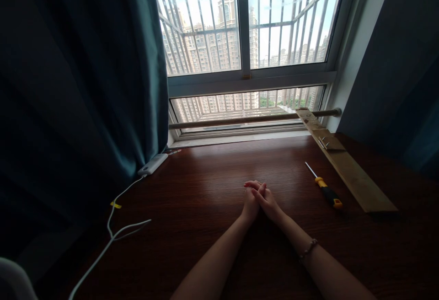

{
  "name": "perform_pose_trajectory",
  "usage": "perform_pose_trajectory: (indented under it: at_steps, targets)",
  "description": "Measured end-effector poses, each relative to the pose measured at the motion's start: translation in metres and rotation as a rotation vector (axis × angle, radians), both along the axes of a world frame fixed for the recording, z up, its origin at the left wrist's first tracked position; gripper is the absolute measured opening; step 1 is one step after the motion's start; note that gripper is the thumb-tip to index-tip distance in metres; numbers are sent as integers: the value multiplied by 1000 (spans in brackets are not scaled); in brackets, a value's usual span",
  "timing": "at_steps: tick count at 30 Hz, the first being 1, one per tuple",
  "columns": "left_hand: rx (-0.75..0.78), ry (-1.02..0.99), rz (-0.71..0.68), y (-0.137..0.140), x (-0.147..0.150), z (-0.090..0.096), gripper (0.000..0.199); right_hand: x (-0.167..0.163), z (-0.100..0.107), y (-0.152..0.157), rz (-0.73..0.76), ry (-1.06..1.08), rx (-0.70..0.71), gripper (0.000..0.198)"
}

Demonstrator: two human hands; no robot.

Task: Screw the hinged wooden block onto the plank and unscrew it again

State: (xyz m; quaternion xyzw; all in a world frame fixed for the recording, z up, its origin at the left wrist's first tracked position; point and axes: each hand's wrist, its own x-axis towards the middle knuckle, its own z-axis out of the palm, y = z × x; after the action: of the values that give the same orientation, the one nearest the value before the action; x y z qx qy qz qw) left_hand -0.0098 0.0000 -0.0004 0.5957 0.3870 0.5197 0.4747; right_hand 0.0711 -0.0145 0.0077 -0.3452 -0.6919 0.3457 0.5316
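My left hand (252, 203) and my right hand (269, 203) are clasped together over the middle of the dark red-brown wooden table (206, 176). Their fingers are interlaced and wrapped round each other, with no object visible between them. A beaded bracelet (308, 249) circles my right wrist. To the right of the hands, apart from them, lies a screwdriver (329, 195) with a black and yellow handle, its metal tip toward the window. Beyond it a long strip of brown cardboard (356, 179) slants toward the window, with a few small screws or nails (323, 143) on it.
On the left, a white power strip or adapter (152, 165) sits by the blue curtain (144, 108), with a white cable (111, 227) trailing forward. A small yellow piece (115, 205) lies by the cable. A horizontal rail (236, 120) crosses the barred window at the back.
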Motion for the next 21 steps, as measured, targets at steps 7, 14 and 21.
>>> perform_pose_trajectory:
  at_steps: [7,14,21]
  targets:
    - [15,22,4,1,0,-2,37,0,-2,0,-3,20,2,35]
    - [8,3,7,0,0,-1,36,0,-1,0,-6,5,0,35]
    - [-5,28,7,0,-1,-1,37,0,0,0,-3,4,-6,36]
